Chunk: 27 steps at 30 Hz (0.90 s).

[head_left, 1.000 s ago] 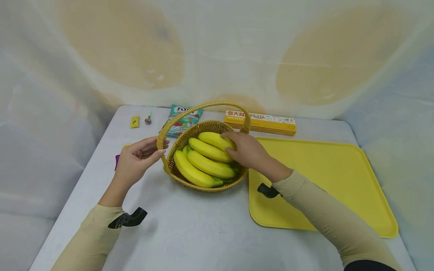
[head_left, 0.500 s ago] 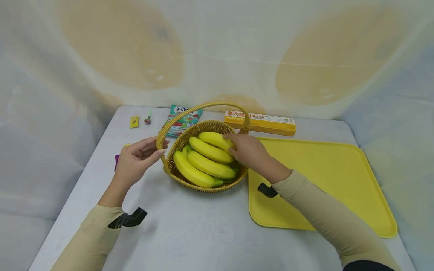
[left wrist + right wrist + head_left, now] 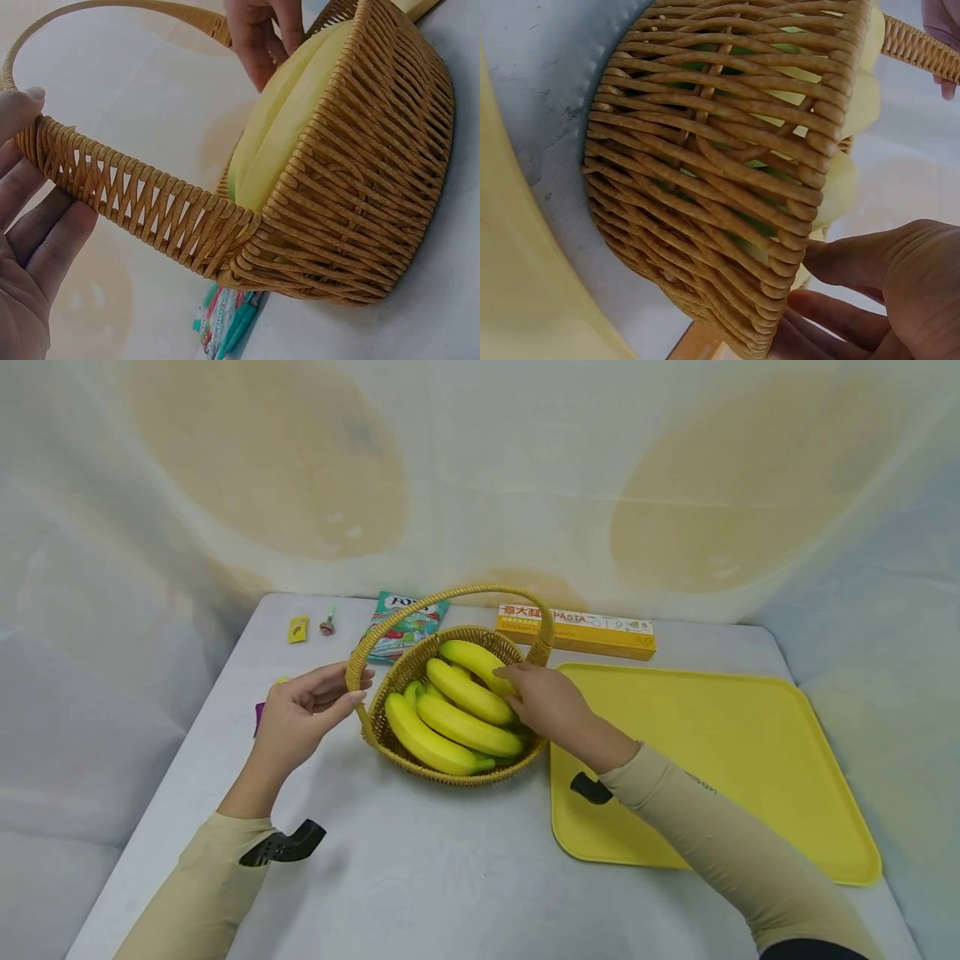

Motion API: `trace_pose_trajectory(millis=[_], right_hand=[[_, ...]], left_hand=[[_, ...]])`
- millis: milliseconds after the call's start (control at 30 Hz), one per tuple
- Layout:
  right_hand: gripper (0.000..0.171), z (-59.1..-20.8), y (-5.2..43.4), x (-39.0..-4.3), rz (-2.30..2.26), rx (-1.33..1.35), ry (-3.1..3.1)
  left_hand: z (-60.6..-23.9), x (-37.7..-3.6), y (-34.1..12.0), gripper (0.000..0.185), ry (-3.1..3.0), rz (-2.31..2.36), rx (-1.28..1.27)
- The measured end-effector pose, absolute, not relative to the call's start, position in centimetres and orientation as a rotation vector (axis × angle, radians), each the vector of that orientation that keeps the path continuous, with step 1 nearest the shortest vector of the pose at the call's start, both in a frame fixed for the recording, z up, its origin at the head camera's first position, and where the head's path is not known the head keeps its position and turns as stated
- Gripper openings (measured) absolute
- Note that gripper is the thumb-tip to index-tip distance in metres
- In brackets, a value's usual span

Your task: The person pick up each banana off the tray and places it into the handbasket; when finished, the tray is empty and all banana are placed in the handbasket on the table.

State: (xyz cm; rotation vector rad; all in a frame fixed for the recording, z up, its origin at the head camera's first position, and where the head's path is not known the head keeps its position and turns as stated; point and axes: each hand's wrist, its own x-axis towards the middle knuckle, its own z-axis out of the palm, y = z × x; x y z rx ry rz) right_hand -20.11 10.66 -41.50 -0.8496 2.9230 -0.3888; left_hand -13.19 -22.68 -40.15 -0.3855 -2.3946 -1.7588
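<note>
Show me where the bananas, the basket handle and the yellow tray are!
bananas (image 3: 457,727): head view, middle of the bunch in the basket.
basket handle (image 3: 450,597): head view, top of the woven arch.
yellow tray (image 3: 712,735): head view, bare middle of its surface.

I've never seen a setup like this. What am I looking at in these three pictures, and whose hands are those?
No machine here: a person works with bare hands and wears three cameras. The wide picture comes from a camera on the head, looking down at a grey table. The two close-ups come from cameras strapped to each wrist.

In the middle stands a wicker basket with a hoop handle, filled with a bunch of bananas. The left hand holds the handle near its base. The right hand grips the bananas at the basket's far side.

Beside the basket lies a yellow tray. At the back are a pasta box, a snack packet and a few small wrapped sweets.
</note>
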Motion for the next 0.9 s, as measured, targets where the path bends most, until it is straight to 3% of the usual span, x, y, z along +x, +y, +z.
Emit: trace_pose_trajectory(millis=[500, 900], right_hand=[[0.036, -41.3, 13.4, -18.6, -0.708, -0.785, 2.928], [0.052, -43.0, 20.3, -17.0, -0.782, -0.575, 2.846]], left_hand=[[-40.6, -13.3, -22.7, 0.037, -2.408, -1.736, -0.385], [-44.1, -12.4, -26.0, 0.04, -2.759, -1.256, -0.165]])
